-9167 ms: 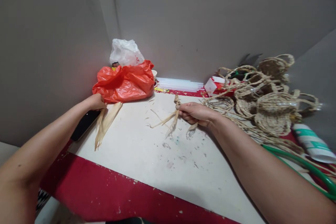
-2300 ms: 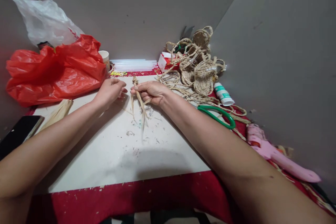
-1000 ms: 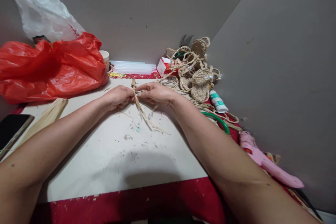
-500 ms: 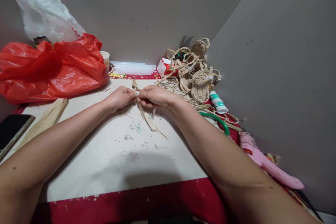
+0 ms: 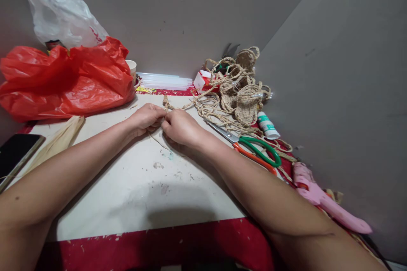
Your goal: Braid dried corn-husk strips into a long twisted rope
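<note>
"2 things held, or 1?"

"1: both closed, the left hand (image 5: 149,117) and right hand (image 5: 182,128) pinch the straw braid (image 5: 165,102) over the white board (image 5: 203,182)."

"Tips?"

"Pinch close, pull evenly, and mind the scissors (image 5: 234,138) beside the right forearm (image 5: 229,167)."

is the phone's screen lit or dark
Dark: the visible part of the phone's screen is plain black, with nothing lit.
</note>
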`<state>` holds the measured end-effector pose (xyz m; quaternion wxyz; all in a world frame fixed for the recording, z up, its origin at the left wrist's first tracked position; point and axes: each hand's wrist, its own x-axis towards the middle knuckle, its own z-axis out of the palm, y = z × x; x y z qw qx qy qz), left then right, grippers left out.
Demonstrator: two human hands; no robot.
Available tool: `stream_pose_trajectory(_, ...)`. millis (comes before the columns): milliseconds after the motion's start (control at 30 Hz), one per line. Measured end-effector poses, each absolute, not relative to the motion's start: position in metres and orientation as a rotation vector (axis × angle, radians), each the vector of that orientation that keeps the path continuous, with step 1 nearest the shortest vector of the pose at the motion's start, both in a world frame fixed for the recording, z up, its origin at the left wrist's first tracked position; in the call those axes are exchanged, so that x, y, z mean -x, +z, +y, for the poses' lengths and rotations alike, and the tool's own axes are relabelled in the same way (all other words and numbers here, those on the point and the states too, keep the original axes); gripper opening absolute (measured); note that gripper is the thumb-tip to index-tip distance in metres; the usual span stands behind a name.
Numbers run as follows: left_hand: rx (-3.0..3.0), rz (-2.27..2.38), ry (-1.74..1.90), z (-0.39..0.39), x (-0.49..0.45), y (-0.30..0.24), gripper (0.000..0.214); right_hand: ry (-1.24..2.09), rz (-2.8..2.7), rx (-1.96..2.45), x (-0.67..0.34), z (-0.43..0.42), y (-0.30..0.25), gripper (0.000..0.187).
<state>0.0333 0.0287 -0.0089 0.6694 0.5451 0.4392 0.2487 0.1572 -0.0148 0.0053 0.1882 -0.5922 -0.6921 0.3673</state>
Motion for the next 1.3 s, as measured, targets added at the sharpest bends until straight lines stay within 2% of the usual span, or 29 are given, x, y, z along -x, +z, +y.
stream_pose_trajectory(67, -1.209, 0.975, 0.554, 0.029, -0.032, -0.008, 0.025, 0.677, -2.175, 1.724, -0.154, -0.023, 0.013, 0.011)
stream_pose_trajectory(100, -1.201, 0.964, 0.547, 0.029, -0.032, -0.008, 0.024, 0.646, -2.291, 1.695, -0.155, -0.027, 0.018, 0.012)
stream_pose_trajectory(200, -1.177, 0.934, 0.536, 0.031, -0.03, -0.007, 0.019, 1.106, -2.504, 1.435, -0.164, -0.034, 0.037, 0.023)
stream_pose_trajectory(267, -1.162, 0.924, 0.54, 0.032, -0.028, -0.007, 0.017, 1.252, -2.351, 1.36, -0.175, -0.029, 0.044, 0.029)
stream_pose_trajectory(367, -1.141, 0.923, 0.542, 0.033, -0.027, -0.006, 0.015, 0.924, -1.886, 1.521, -0.189, -0.011, 0.037, 0.032)
stream_pose_trajectory(433, -1.134, 0.918, 0.541, 0.033, -0.027, -0.005, 0.013, 0.86, -1.724, 1.583, -0.191, 0.001, 0.024, 0.031)
stream_pose_trajectory(600, -1.169, 0.87, 0.526, 0.035, -0.026, -0.006, 0.016, 1.491, -1.492, 1.454, -0.18, 0.01, -0.002, 0.033)
stream_pose_trajectory(667, -1.174, 0.869, 0.521, 0.036, -0.026, -0.007, 0.014, 1.622, -1.416, 1.419, -0.177, 0.008, -0.001, 0.034)
stream_pose_trajectory(967, -1.361, 0.829, 0.391, 0.037, -0.024, -0.008, 0.016, 1.676, -1.576, 1.545, -0.189, 0.015, 0.004, 0.041)
stream_pose_trajectory(1133, -1.363, 0.894, 0.398, 0.036, -0.023, -0.009, 0.013, 1.514, -1.635, 1.502, -0.189, 0.018, -0.004, 0.031)
stream_pose_trajectory(1300, -1.337, 0.867, 0.368, 0.036, -0.022, -0.006, 0.028, 1.573, -1.57, 1.406, -0.192, 0.018, -0.008, 0.027)
